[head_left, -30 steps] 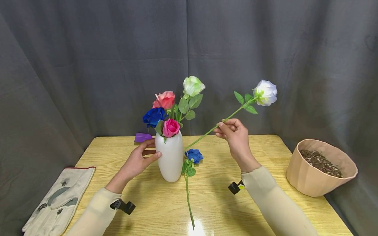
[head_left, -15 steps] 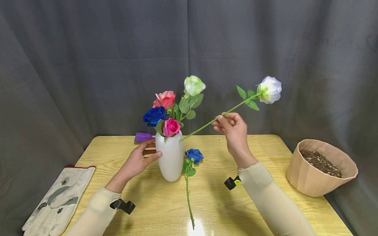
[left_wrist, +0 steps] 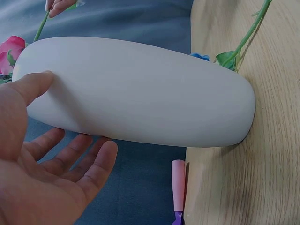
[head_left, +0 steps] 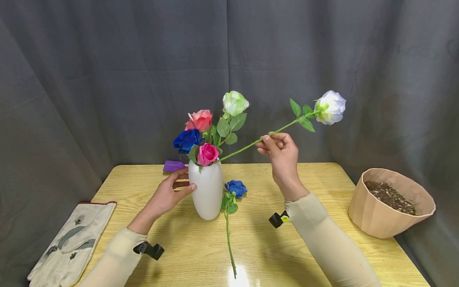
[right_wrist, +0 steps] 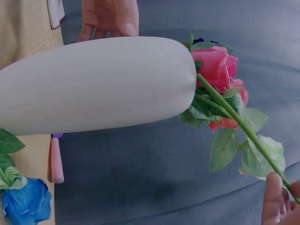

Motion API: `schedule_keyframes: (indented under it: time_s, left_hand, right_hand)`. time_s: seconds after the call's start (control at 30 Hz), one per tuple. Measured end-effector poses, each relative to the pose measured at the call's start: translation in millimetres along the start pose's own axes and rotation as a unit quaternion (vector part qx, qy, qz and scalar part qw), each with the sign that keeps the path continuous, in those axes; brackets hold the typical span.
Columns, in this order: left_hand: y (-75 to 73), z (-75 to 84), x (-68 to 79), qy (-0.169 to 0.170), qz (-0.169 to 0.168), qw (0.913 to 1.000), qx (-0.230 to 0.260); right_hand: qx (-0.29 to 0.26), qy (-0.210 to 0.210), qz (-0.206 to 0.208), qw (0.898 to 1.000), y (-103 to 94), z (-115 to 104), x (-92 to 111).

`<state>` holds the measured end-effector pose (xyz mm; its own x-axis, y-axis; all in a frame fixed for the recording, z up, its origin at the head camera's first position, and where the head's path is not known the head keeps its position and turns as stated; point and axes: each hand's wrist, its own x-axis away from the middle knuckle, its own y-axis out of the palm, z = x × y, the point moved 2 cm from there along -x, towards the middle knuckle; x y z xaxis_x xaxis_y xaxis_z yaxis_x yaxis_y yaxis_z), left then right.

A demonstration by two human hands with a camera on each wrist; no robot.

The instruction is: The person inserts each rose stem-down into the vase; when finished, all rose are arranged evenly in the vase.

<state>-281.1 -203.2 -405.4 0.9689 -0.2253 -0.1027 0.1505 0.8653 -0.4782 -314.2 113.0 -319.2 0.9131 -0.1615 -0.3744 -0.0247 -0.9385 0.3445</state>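
Observation:
My right hand (head_left: 285, 159) pinches the green stem of a white rose (head_left: 330, 107) between thumb and fingers. The bloom leans out to the upper right, and the stem's lower end is right at the mouth of a white vase (head_left: 208, 195). My left hand (head_left: 168, 195) holds the upright vase from the left, thumb (left_wrist: 35, 86) on the near side and fingers round the far side. In the vase stand a coral rose (head_left: 201, 120), a dark blue rose (head_left: 187, 141), a pink rose (head_left: 208, 154) and a pale green rose (head_left: 235, 103).
Another blue rose (head_left: 235, 189) lies on the wooden table (head_left: 308, 247), right of the vase. Folded work gloves (head_left: 73, 243) lie at the left edge. A peach pot (head_left: 369, 211) with soil stands at the right. Behind the vase lies a purple tool (head_left: 173, 166) with a pink handle (left_wrist: 178, 185).
My right hand has risen slightly and moved left with the white rose. The stem's lower end has come up from beside the vase to its mouth. My left hand has stayed on the vase.

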Motion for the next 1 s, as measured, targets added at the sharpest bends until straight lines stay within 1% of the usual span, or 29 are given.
schedule_keyframes:
  time_s: [0.2, 0.4, 0.7, 0.87, 1.0]
  left_hand:
    - [1.8, 2.3, 1.9, -0.001, 0.007, 1.0000, 0.001]
    - [3.4, 3.8, 3.9, 0.001, 0.013, 0.9999, 0.000]
    - [4.3, 2.8, 4.5, -0.002, 0.017, 0.9998, 0.004]
    - [4.5, 3.7, 4.8, -0.004, 0.016, 0.9999, 0.004]
    - [4.4, 4.4, 5.1, -0.001, 0.016, 0.9999, 0.004]
  right_hand:
    - [0.002, -0.002, -0.011, 1.000, 6.9, 0, -2]
    - [0.014, 0.000, -0.032, 0.999, 13.1, 3, -2]
    - [0.038, 0.005, -0.065, 0.997, 26.0, 8, 3]
    - [0.059, 0.014, -0.086, 0.994, 36.1, 14, 7]
    - [0.067, 0.032, -0.105, 0.992, 43.3, 19, 10]
